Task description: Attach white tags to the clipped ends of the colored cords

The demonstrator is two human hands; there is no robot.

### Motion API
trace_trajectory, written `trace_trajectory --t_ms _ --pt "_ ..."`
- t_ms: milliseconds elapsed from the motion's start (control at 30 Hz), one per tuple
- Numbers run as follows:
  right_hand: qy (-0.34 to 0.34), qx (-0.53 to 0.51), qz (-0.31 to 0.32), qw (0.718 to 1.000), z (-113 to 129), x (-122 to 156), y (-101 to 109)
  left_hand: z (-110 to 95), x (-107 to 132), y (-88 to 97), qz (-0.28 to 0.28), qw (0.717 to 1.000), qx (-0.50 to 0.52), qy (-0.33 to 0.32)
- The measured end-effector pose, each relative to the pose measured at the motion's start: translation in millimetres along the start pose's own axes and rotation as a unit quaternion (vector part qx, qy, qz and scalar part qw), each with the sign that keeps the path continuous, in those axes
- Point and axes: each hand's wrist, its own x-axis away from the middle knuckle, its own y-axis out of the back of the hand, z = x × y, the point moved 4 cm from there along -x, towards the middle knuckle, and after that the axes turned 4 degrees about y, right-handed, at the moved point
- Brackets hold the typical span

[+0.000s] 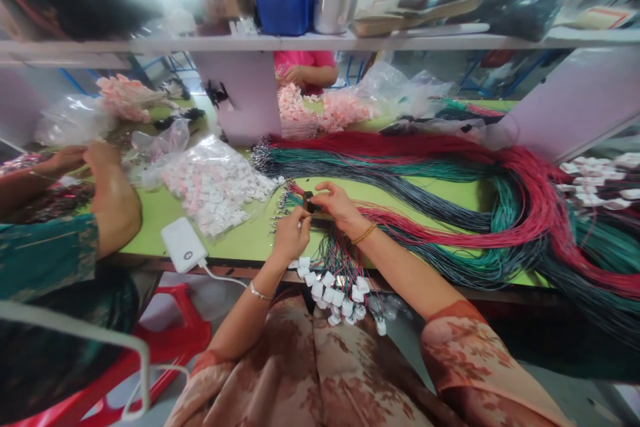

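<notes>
My right hand (336, 206) pinches a small dark part (309, 201) at the ends of the thin coloured wires. My left hand (291, 232) is closed beside it, fingertips pressed on the wire ends; what it holds is too small to name. Below both hands a bunch of wires with white plastic connectors (336, 292) hangs over the front edge of the green table (240, 240). Long bundles of red, teal and dark wires (450, 207) sweep from the hands to the right.
A clear bag of white connectors (215, 187) lies left of my hands. A white power bank (183, 244) sits at the table edge. A person's arm (113, 197) rests at the left. Another person (307, 70) works across, under a shelf (320, 42). Red stool (175, 340) below.
</notes>
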Motion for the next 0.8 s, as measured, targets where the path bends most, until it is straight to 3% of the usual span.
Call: trace_trajectory --t_ms 133,300,433,600,800 --pt "0.028 -0.028 0.015 0.999 8 17 -6 13 -2 -6.4 0.000 0.996 0.062 0.060" --pt "0.080 0.019 0.051 0.995 13 38 -14 15 -4 -9.8 0.009 0.988 0.139 0.073" --pt "0.115 0.029 0.066 0.991 11 52 -6 9 -2 -5.2 0.031 0.992 0.095 0.074" --pt "0.072 0.161 0.092 0.980 -11 59 6 8 -1 -5.6 0.047 0.997 -0.046 0.040" --pt "0.019 0.176 0.128 0.976 -31 57 5 20 -5 -14.0 0.119 0.980 0.130 0.097"
